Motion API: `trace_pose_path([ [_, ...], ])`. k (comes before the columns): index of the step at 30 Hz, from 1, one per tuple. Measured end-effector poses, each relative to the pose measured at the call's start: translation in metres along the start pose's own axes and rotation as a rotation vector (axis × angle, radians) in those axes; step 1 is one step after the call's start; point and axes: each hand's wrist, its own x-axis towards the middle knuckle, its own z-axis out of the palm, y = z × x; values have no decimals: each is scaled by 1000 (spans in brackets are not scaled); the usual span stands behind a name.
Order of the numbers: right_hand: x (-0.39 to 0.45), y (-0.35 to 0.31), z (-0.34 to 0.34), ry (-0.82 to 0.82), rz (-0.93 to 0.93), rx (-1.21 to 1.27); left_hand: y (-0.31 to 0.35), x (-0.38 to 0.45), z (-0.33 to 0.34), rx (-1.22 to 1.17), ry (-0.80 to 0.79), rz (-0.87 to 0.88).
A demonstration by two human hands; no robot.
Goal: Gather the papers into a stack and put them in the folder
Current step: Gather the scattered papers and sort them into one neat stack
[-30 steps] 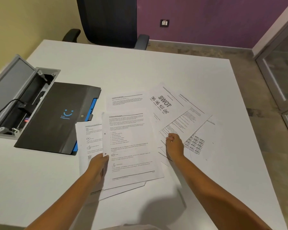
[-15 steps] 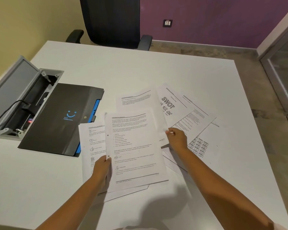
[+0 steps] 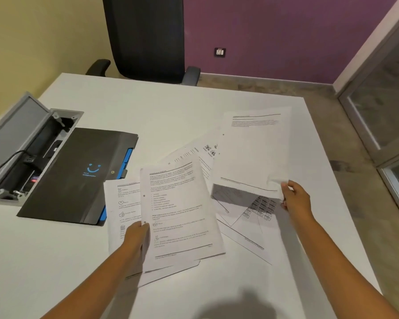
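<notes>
Over the white square worktop (image 3: pixel 171 116) the right hand (image 3: pixel 296 200) holds one white printed sheet (image 3: pixel 253 153) up off the surface, its grip pinching the sheet's lower right corner so the page stands tilted in the air with its text facing the person. It casts a shadow on the loose printed papers (image 3: pixel 247 217) lying fanned out beneath it, one of them carrying a grid of small boxes.

The left hand (image 3: pixel 136 238) grasps the left edge of a white text page (image 3: pixel 177 212), thumb on top, fingers hidden beneath. That page sits on top of a small overlapping pile, with another sheet bearing small icons (image 3: pixel 121 203) poking out just to its left.

The black plastic folder with a blue smiley mark (image 3: pixel 78 176) lies closed and flat to the left of the papers, blue tabs showing along its right edge; the corner of the icon sheet touches or overlaps it. Beside the folder, an open grey cable box (image 3: pixel 21 143) is sunk into the worktop, its lid raised. A black mesh office chair (image 3: pixel 145 38) stands at the far side.
</notes>
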Motion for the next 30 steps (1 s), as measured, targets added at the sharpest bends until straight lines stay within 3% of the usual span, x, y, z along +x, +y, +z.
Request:
trace_pose_path([
  [5, -28, 17, 6, -150, 40, -52, 1, 1, -5, -48, -3, 56],
  [8, -58, 36, 26, -242, 30, -51, 10, -4, -7, -134, 1, 4],
  [11, -83, 57, 48, -320, 71, -73, 19, -14, -4, -37, -47, -5],
  [14, -99, 67, 61, -400, 6, -182, 16, -15, 2, 42, -132, 117],
  [17, -109, 69, 67, -432, -48, -235, 16, -19, 4, 41, -187, 205],
  [26, -114, 68, 49, -524, -119, -240, 14, -36, 2, 78, -129, 372],
  [30, -111, 57, 45, -464, -180, -170, 23, -44, -3, 3, -127, 492],
])
